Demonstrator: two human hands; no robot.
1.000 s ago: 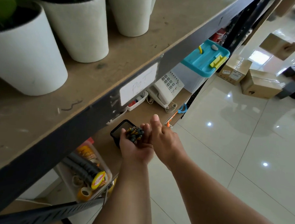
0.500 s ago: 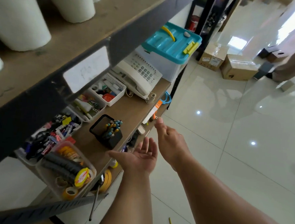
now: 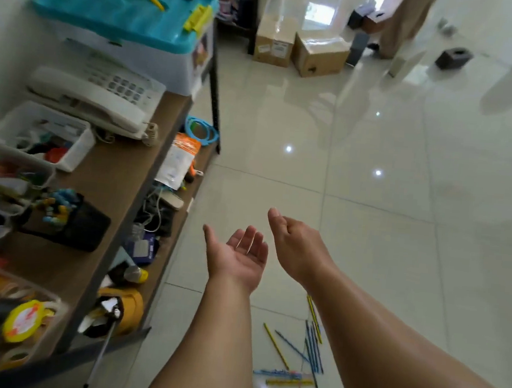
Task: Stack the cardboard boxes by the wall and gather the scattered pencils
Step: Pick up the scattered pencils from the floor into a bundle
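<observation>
My left hand (image 3: 238, 258) is palm up and empty, fingers apart, over the tiled floor beside the shelf. My right hand (image 3: 298, 245) hovers just right of it, loosely curled and holding nothing. A black mesh pencil holder (image 3: 72, 224) with several pencils in it stands on the brown shelf (image 3: 120, 169) to the left. Several blue and yellow pencils (image 3: 299, 352) lie scattered on the floor below my forearms. Two cardboard boxes (image 3: 304, 48) sit on the floor far ahead, next to a black rack.
The shelf holds a white phone (image 3: 96, 96), a teal-lidded bin (image 3: 134, 16), white trays (image 3: 40, 134) of small items and a tub of tape rolls (image 3: 6, 314). Another person (image 3: 403, 21) stands at the back right near a small dark box (image 3: 454, 58).
My hands let go of the pencil bunch into the black holder, then drew back from the shelf, both empty. The view tipped down, bringing the pencils on the floor into sight.
</observation>
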